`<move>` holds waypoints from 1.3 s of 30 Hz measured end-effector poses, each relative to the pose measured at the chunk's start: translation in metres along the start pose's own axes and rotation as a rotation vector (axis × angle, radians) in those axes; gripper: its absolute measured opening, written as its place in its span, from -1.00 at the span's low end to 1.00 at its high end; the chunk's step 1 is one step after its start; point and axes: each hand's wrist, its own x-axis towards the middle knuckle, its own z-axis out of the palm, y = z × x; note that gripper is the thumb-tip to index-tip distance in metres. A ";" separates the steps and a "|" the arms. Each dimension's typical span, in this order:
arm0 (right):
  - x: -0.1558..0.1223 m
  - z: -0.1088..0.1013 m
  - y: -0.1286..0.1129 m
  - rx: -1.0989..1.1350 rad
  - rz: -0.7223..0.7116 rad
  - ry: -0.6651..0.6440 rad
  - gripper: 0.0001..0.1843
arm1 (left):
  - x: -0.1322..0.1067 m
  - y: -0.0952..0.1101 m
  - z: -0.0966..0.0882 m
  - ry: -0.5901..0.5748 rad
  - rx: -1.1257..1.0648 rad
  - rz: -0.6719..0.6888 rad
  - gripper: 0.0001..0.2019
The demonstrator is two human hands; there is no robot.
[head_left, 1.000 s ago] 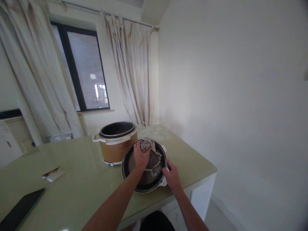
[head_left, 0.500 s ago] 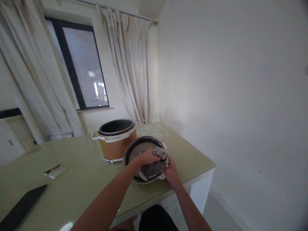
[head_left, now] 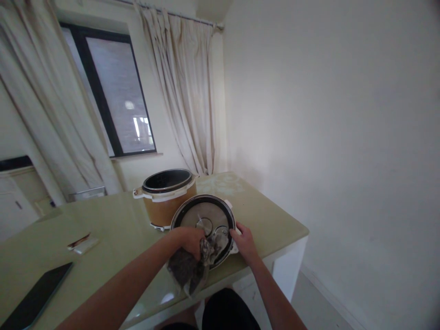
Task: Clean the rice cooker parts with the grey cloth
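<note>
A round cooker lid lies tilted, underside up, on the green table in front of me. My left hand is closed on a grey patterned cloth at the lid's near edge; the cloth hangs down over the table. My right hand grips the lid's right rim by its white handle. Behind the lid stands the brown cooker body with its dark inner pot open.
A dark phone lies at the table's near left and a small flat object sits further in. Curtains and a window are behind the table. A white wall runs along the right, with floor below.
My left hand dragged the cloth from the lid's far side down across its inner face to the near edge. The lid's metal plate is now uncovered. My right hand stayed on the rim.
</note>
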 end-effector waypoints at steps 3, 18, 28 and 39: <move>-0.002 0.001 -0.010 -0.008 -0.019 -0.048 -0.62 | -0.011 -0.011 -0.003 0.085 0.191 -0.131 -0.68; -0.006 -0.006 -0.011 -0.015 0.019 -0.061 -0.70 | 0.018 0.000 -0.030 0.910 0.183 -0.313 -0.64; -0.009 -0.004 -0.013 -0.038 -0.067 -0.118 -0.67 | 0.070 0.056 -0.012 1.158 -0.194 -0.232 -0.64; -0.003 0.000 0.000 -0.061 -0.013 -0.042 -0.68 | 0.041 0.022 0.003 0.573 0.077 0.135 -0.69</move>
